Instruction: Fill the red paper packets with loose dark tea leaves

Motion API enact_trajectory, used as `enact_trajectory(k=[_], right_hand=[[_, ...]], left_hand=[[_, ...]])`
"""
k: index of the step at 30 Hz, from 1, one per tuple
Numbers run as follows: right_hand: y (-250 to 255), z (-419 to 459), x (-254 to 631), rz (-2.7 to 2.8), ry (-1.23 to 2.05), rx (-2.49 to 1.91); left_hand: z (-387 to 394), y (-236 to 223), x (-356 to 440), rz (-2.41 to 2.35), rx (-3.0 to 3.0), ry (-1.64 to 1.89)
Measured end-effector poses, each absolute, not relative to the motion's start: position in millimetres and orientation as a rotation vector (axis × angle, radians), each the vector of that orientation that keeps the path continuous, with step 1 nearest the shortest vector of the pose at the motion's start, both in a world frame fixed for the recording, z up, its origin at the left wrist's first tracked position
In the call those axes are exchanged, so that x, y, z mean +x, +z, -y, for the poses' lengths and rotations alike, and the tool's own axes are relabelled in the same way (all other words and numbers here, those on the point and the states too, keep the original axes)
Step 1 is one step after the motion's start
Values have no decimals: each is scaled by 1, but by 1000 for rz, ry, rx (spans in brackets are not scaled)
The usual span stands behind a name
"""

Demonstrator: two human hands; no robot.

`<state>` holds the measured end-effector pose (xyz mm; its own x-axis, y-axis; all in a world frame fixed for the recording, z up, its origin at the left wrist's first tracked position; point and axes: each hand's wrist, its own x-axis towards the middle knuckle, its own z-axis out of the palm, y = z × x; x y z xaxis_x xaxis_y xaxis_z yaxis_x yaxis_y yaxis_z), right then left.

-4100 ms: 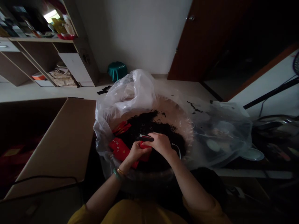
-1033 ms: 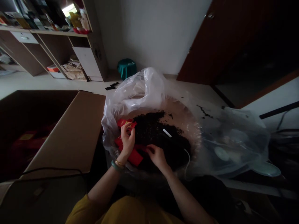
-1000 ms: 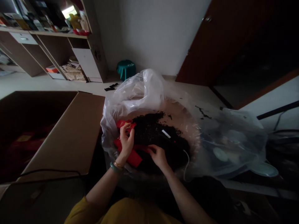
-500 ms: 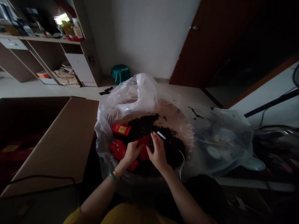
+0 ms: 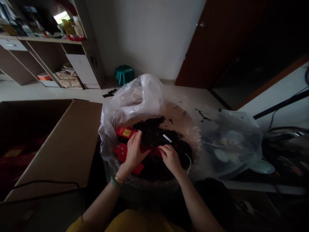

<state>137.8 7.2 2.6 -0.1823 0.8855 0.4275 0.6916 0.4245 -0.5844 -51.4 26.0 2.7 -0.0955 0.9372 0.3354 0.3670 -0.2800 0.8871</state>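
A red carton (image 5: pixel 154 150) lies lengthwise between my hands, low over dark, loose, leaf-like material (image 5: pixel 152 129). My right hand (image 5: pixel 171 158) has its fingers and thumb closed on the carton's right end. At the left end my left hand (image 5: pixel 134 151) is spread, thumb against the carton and fingers stretched upward. More red cartons lie left of it, one with a yellow label (image 5: pixel 126 132), others by my wrist (image 5: pixel 120 152). A clear plastic bag (image 5: pixel 152 93) lines the round container (image 5: pixel 187 119) around all this.
A white strip (image 5: pixel 167 138), a small red light and a white cable (image 5: pixel 188 164) show in the dark material. An open cardboard box (image 5: pixel 60 141) with red cartons stands left. Plastic sheeting (image 5: pixel 231 145) lies right. Behind are a green-covered stool (image 5: pixel 124 74) and a desk (image 5: pixel 48 39).
My left hand has opened and lifted its fingers away from the carton. The right hand has moved slightly right and down, closing on the carton, which now lies crosswise.
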Motion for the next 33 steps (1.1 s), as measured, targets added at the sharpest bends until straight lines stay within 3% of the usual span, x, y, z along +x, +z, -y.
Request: enact_trajectory(k=[4,13,33], right_hand=[[16,-12,132,1967,179,-1254],[-10,-11,124,1790,-18,-1236],[-6,-12,129,1791,-130,-1127]], left_hand=[[-18,9,-47,-1235,1674,994],[-4,5,-28,-1268,1303,1077],[-3,-3,-26,-1263,1335,1028]])
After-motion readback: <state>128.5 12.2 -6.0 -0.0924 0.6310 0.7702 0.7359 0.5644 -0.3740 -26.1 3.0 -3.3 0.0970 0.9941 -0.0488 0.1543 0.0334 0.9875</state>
